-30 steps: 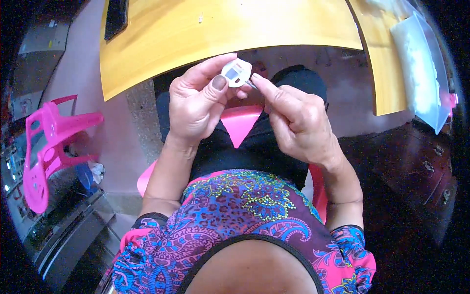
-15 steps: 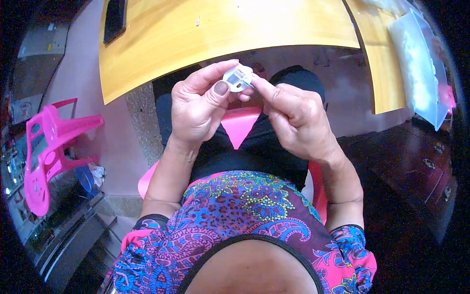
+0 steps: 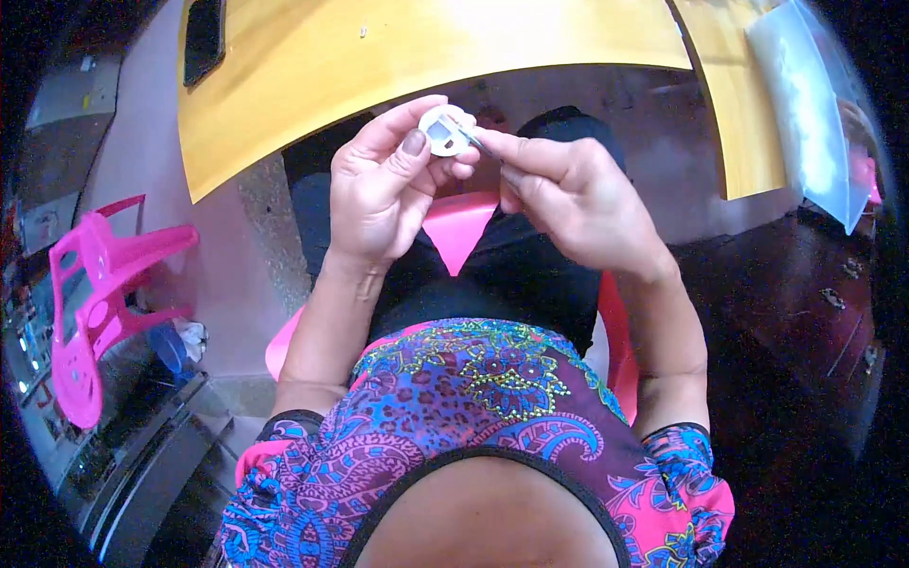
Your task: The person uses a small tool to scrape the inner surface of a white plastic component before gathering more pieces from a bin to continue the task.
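Below the yellow wooden surface [image 3: 312, 85], my left hand [image 3: 379, 194] pinched a small round white plastic part [image 3: 443, 131] steady while my right hand [image 3: 578, 199] pressed a thin metal pin [image 3: 476, 143] into it.

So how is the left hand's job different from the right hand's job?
The left hand wraps its fingers and thumb around the small white round part, while the right hand only pinches a thin metal tool between fingertips. The left hand shows its palm side and a dark-painted thumbnail; the right hand shows its back. Both are raised in front of the yellow table, meeting at the part.
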`<control>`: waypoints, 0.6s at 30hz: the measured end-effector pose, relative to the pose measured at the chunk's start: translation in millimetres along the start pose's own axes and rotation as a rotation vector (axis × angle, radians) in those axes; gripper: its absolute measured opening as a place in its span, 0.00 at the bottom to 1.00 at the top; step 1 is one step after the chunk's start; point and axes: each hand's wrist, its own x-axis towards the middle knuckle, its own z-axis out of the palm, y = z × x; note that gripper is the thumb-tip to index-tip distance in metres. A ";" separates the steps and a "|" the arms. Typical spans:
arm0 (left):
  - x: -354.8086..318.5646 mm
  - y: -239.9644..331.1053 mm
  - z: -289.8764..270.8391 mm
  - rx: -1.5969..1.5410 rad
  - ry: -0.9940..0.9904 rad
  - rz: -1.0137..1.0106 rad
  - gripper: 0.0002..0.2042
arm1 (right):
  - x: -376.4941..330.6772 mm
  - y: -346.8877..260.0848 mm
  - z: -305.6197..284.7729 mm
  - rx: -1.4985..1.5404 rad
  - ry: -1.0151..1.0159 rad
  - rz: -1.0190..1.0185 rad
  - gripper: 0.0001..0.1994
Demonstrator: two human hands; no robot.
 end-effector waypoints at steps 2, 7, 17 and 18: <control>-0.1 0.6 1.7 0.006 0.018 0.010 0.15 | -2.2 5.9 6.2 -0.317 0.090 -0.219 0.17; 0.4 -0.6 4.7 0.042 0.050 0.039 0.14 | -7.1 7.5 11.8 -0.596 0.188 -0.254 0.22; -2.0 -2.9 8.7 0.060 0.074 0.018 0.14 | -9.9 4.0 11.3 -0.697 0.219 -0.282 0.25; -2.1 -3.0 8.8 0.058 0.075 0.015 0.14 | -9.9 3.8 11.1 -0.697 0.219 -0.284 0.25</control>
